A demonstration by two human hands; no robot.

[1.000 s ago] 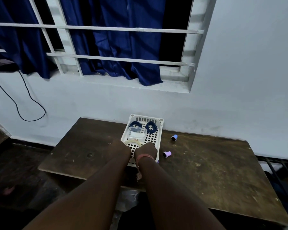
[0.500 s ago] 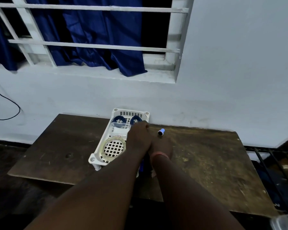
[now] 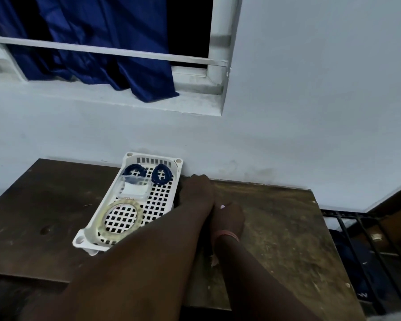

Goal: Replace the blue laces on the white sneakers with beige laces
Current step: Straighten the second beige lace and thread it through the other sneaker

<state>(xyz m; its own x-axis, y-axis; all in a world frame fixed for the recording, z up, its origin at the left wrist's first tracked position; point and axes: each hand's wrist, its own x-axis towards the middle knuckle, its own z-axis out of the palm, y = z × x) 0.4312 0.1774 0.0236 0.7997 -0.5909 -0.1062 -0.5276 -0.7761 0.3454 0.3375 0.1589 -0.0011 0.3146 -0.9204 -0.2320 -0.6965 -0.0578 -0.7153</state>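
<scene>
Oddly, no sneakers showed; two coiled blue laces [image 3: 160, 176] lay in the white tray [image 3: 153, 212]. Beside it the left hand [image 3: 196, 193] and right hand [image 3: 229, 216] met on the table [image 3: 276, 228], grips hidden. Best clear space first.
</scene>
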